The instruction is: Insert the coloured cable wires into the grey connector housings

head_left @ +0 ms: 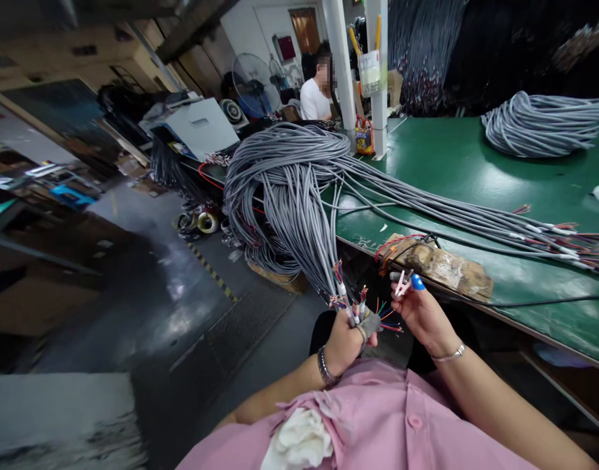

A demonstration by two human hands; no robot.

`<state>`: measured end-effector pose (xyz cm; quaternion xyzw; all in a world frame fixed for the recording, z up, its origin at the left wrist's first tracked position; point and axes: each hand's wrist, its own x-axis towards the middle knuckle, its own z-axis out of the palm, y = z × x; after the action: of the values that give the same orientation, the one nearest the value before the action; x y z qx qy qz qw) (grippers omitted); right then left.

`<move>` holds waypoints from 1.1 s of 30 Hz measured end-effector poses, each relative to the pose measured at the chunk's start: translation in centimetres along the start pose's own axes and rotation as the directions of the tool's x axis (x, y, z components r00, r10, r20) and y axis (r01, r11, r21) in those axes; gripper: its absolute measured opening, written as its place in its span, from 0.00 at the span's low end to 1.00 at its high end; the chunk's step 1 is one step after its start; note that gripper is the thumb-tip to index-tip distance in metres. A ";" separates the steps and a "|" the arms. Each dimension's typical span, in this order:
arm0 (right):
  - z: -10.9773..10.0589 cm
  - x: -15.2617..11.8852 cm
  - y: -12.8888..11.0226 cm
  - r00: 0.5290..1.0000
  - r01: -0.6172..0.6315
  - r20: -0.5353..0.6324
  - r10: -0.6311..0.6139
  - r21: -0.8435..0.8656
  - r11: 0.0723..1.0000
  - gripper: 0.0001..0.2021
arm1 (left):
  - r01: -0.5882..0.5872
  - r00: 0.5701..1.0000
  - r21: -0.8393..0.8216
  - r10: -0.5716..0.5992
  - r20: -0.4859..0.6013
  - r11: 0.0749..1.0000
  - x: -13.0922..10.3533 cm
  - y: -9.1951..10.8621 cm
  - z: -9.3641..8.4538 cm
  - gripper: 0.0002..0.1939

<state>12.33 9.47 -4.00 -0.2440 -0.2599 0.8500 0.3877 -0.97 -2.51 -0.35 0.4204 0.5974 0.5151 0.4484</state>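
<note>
My left hand (pixel 351 336) is closed round the ends of several grey cables, whose coloured wires fan out above and beside the fingers. A grey covering shows on its thumb or finger. To the right, my right hand (pixel 419 313) pinches a small pale pink clip-like piece (pixel 402 284); a blue cover sits on one fingertip. The held cables run up into a large grey cable bundle (pixel 299 196) draped over the table edge. A worn wooden block (pixel 436 264) with red and black wires lies on the edge just beyond my right hand.
More stripped cable ends (pixel 564 241) lie across the green table (pixel 441 170). A coiled grey bundle (pixel 544 124) rests at the back right. White posts (pixel 341 65) rise behind the table. Beyond them is a person (pixel 313 98) in white, near a fan (pixel 255 81).
</note>
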 end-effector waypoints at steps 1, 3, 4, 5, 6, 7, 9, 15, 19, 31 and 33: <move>0.0 0.0 -0.1 1.000 0.005 0.002 -0.005 -0.019 1.000 0.14 | 0.000 1.000 -0.008 0.000 -0.003 1.000 0.0 0.2 0.0 0.23; 0.0 0.0 -0.2 1.000 0.019 0.004 -0.019 -0.046 0.999 0.14 | 0.009 1.000 -0.035 -0.009 -0.014 0.999 0.1 0.3 0.1 0.23; -0.1 0.1 -0.2 1.000 0.024 0.005 -0.024 -0.053 0.998 0.15 | 0.015 1.000 -0.054 -0.016 -0.019 0.998 0.2 0.3 0.2 0.23; -0.2 0.1 -0.2 1.000 0.026 0.006 -0.026 -0.056 0.998 0.16 | 0.019 1.000 -0.077 -0.021 -0.024 0.997 0.3 0.2 0.3 0.23; -0.3 0.2 -0.1 1.000 0.028 0.003 -0.028 -0.056 0.998 0.17 | 0.020 0.999 -0.104 -0.023 -0.030 0.994 0.5 0.2 0.4 0.23; -0.4 0.3 -0.1 1.000 0.025 -0.005 -0.025 -0.053 0.998 0.17 | 0.018 0.999 -0.133 -0.023 -0.032 0.991 0.7 0.1 0.6 0.23; -0.5 0.4 0.1 1.000 0.011 -0.027 -0.012 -0.033 0.999 0.18 | 0.011 0.999 -0.180 -0.017 -0.036 0.984 1.1 0.0 0.9 0.23; 0.1 0.7 0.0 0.997 -0.024 -0.069 0.028 0.060 0.998 0.15 | 0.042 0.998 -0.208 -0.052 -0.044 0.977 2.3 -0.4 1.9 0.22; 0.4 0.8 0.0 0.996 -0.015 -0.088 0.023 0.092 0.996 0.14 | 0.030 0.998 -0.175 -0.039 -0.048 0.984 2.7 -1.1 2.3 0.22; -0.2 0.1 -0.3 0.994 -0.107 0.035 0.106 0.043 0.993 0.20 | -0.033 0.999 -0.081 0.030 -0.044 0.996 1.0 0.2 1.0 0.23; -0.2 0.1 -0.3 0.996 -0.083 0.035 0.082 0.017 0.996 0.18 | -0.062 0.995 -0.064 0.058 -0.075 0.996 0.9 0.4 0.9 0.23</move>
<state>12.57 9.76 -3.98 -0.2362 -0.2484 0.8718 0.3500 -0.27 -1.41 -0.10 0.4038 0.5832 0.5629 0.4242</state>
